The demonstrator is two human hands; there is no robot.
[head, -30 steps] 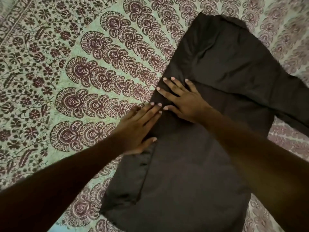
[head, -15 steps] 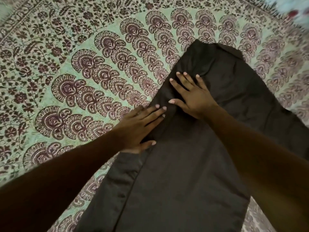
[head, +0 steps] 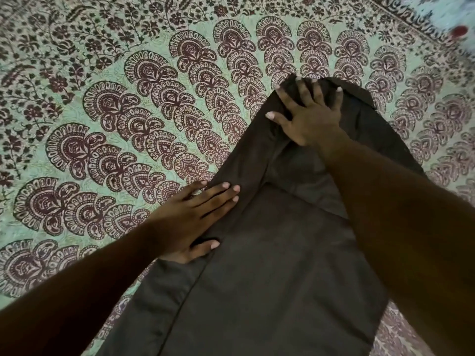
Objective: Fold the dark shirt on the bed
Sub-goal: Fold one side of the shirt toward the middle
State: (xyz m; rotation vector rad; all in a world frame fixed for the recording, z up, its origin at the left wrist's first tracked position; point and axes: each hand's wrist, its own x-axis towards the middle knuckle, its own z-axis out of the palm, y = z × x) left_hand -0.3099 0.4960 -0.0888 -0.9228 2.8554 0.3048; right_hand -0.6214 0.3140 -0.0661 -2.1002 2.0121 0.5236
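Note:
The dark shirt [head: 270, 265] lies lengthwise on the bed, folded into a long narrow strip that runs from the bottom edge up to the middle right. My left hand [head: 195, 219] presses flat on the shirt's left folded edge, fingers together and pointing right. My right hand [head: 311, 114] rests at the shirt's far end, fingers spread wide over the fabric near the collar, their tips at the top edge. Neither hand grips cloth. My right forearm hides part of the shirt's right side.
The bed cover [head: 128, 119] is pale green with rows of maroon fan-shaped prints and a floral border. A pale blue cloth with a red spot [head: 455, 19] shows at the top right corner.
My right hand has slid away from me along the shirt to its far end. My left hand has stayed on the left edge. The view has shifted so the shirt sits lower.

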